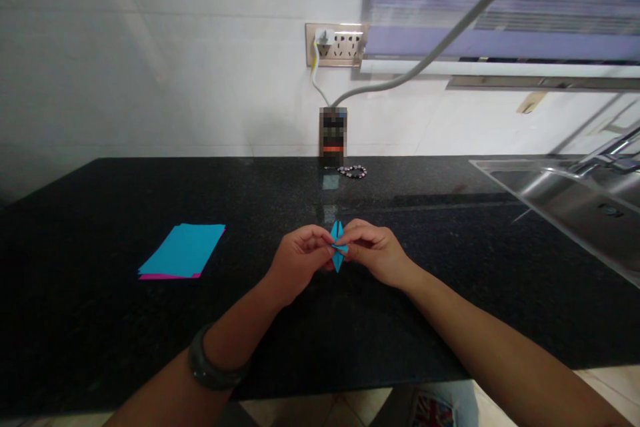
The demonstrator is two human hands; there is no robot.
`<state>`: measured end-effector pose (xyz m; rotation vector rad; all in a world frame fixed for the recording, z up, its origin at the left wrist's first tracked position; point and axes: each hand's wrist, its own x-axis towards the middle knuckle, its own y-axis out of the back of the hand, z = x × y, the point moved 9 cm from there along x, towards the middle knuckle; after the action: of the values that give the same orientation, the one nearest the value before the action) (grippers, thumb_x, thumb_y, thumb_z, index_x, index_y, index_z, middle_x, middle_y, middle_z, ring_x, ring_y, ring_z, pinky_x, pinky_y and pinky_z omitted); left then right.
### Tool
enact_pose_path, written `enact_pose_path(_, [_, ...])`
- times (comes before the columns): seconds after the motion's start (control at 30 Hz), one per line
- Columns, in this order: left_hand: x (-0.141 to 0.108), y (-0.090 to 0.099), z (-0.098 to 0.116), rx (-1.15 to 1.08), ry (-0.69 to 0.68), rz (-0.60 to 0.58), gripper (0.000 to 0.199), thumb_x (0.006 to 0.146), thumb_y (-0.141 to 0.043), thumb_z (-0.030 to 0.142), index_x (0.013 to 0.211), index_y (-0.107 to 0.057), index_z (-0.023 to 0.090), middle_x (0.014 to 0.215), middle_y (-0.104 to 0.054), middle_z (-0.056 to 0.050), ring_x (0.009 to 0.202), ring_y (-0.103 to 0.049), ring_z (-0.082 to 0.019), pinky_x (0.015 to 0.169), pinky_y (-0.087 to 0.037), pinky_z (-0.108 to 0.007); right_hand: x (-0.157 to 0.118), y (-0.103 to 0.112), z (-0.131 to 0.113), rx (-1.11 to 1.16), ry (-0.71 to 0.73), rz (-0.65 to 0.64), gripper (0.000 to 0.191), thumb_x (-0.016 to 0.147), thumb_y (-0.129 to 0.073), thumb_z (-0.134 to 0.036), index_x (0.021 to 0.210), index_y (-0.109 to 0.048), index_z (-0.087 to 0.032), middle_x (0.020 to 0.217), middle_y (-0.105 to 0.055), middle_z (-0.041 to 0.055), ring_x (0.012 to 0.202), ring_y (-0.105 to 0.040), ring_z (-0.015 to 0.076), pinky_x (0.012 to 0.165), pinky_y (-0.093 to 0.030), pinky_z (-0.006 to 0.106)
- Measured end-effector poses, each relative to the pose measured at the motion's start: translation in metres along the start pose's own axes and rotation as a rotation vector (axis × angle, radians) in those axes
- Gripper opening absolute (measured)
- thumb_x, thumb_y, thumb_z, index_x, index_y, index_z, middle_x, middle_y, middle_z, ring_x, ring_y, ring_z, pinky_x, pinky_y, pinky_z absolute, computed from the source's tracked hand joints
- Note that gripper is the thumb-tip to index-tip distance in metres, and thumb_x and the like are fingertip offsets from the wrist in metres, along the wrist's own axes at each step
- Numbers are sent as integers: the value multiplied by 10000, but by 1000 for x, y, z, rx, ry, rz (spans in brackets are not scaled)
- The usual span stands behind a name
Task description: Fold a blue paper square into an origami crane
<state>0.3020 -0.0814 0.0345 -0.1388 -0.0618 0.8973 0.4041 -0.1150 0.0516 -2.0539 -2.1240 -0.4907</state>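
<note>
A small folded blue paper [339, 261] with pointed ends and a slit at its top is held over the dark countertop. My left hand [301, 260] pinches its left side between thumb and fingers. From the other side my right hand [376, 252] grips it the same way, thumb and index finger at the middle fold. Fingertips cover part of the paper's centre. A stack of blue sheets [185, 250] with a pink edge showing beneath lies to the left, apart from both hands.
A phone-like device [333, 133], blurred out, leans on the wall with a cable and a beaded strap [353, 172]. Above it is a socket panel [336, 45]. A steel sink [575, 213] with a tap is set into the black countertop [240, 193] at right.
</note>
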Motion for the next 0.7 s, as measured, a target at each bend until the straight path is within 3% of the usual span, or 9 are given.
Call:
enact_pose_path(0.13, [-1, 1, -3, -99, 39, 10, 105, 670, -625, 164, 735, -546, 139, 596, -602, 26, 520, -558, -89, 529, -460, -224, 0, -6, 5, 164, -82, -44, 121, 728, -612, -241, 835, -653, -203, 806, -544, 17, 644, -547, 100, 585, -474, 253])
enact_pose_path(0.27, [0, 6, 4, -9, -47, 76, 103, 668, -621, 148, 734, -543, 144, 596, -594, 29, 550, -558, -89, 568, -458, -222, -2, -4, 21, 368, -267, 69, 172, 779, -544, -302, 910, -579, -196, 709, -563, -7, 560, -546, 89, 545, -484, 260])
enact_pose_path(0.33, [0, 7, 10, 85, -125, 84, 79, 684, -606, 149, 738, -548, 145, 631, -604, 19, 588, -566, -92, 591, -451, -217, -3, -2, 26, 353, -319, 111, 194, 774, -545, -341, 871, -572, -175, 656, -555, -14, 526, -530, 83, 505, -473, 239])
enact_pose_path(0.5, [-2, 6, 15, 262, -223, 84, 60, 729, -572, 192, 769, -542, 158, 686, -609, 5, 630, -574, -104, 590, -435, -209, -3, -6, 27, 199, -347, 41, 216, 700, -630, -341, 764, -579, -141, 621, -563, -17, 482, -507, 61, 484, -439, 206])
enact_pose_path(0.7, [-1, 6, 4, 114, -50, 68, 330, 706, -614, 239, 998, -485, 155, 698, -654, -15, 627, -612, -132, 616, -477, -250, -2, -2, 24, 141, -325, 53, 214, 681, -643, -328, 762, -585, -139, 622, -582, -13, 479, -501, 62, 478, -415, 205])
